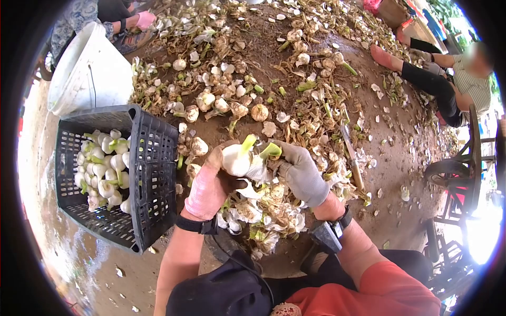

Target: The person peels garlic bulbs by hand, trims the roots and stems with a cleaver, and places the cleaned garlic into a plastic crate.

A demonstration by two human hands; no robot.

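My left hand, in a pinkish glove, is closed around a white garlic bulb with a short green stem stub. Close beside it, my right hand in a grey glove pinches garlic skin that hangs at the bulb's side with a green end at its top. Just below both hands lies a heap of loose garlic peelings. To the left stands a black plastic crate holding many clean white garlic bulbs. Right of my right hand, a knife with a wooden handle rests on the ground.
Unpeeled garlic bulbs and dry skins cover the dirt floor ahead. A white bucket stands behind the crate. One person's gloved hand shows at upper left; another person sits at right, near a wheeled cart.
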